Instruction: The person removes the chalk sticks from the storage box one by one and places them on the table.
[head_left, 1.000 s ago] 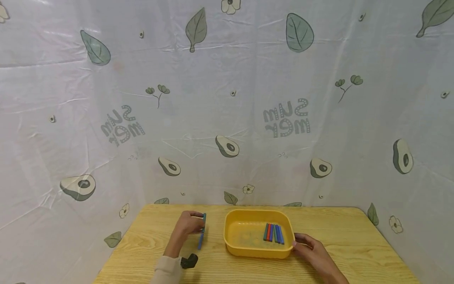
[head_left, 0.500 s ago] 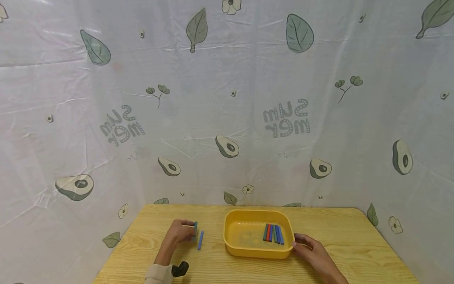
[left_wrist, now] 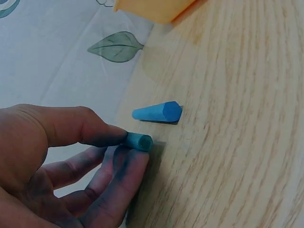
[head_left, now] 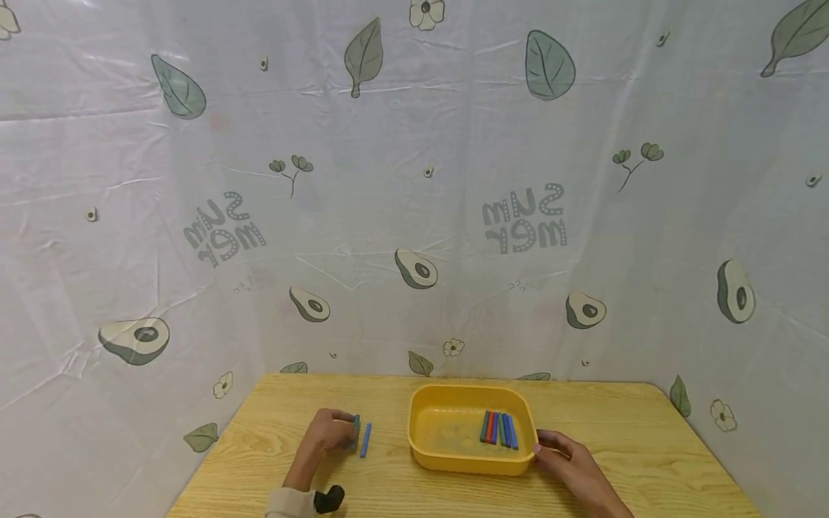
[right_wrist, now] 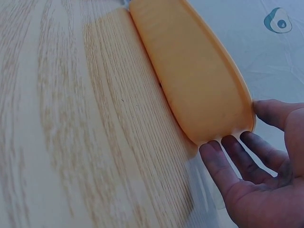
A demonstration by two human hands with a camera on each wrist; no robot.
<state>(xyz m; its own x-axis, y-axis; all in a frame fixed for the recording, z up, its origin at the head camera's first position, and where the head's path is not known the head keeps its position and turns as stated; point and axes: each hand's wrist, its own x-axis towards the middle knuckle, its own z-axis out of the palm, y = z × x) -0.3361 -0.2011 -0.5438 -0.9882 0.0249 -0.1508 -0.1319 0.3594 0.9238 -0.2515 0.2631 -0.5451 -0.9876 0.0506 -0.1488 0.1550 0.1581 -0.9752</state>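
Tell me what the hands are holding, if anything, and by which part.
Left hand: the green stick, pinched by its sides, one end exposed. Right hand: touches the yellow tray at its right end; whether it grips cannot be told.

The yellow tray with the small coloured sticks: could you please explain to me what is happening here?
A person is handling small sticks at a wooden table. The left hand pinches a dark green stick, and a blue stick lies on the table beside it. The right hand touches the right end of the yellow tray. Inside the tray, toward that end, six sticks in green, red and blue shades lie side by side.
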